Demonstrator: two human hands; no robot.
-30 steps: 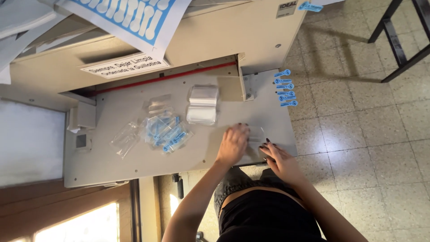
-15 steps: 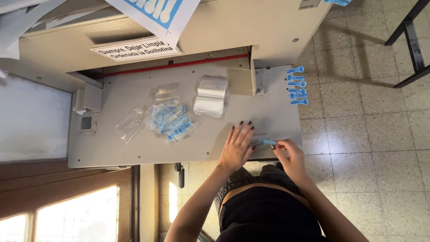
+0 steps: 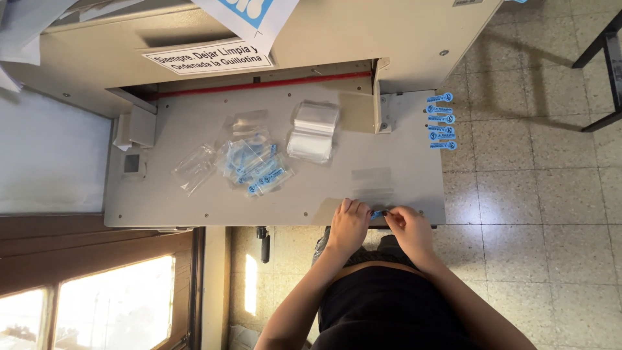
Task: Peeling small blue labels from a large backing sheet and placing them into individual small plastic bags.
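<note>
My left hand and my right hand meet at the near edge of the grey machine table. Between their fingertips they pinch a small blue tag, mostly hidden by the fingers. Just beyond the hands lie flat clear plastic bags. Farther left on the table sits a heap of filled clear bags with blue tags. A stack of empty clear bags lies near the red line at the back.
Several blue tags stick along the table's right edge. A paper sign is taped on the beige machine housing. A loose clear bag lies at left. Tiled floor at right, with a black chair leg.
Both hands have drawn back from the middle right of the table to its near edge and closed together on the blue tag. The view has shifted slightly.
</note>
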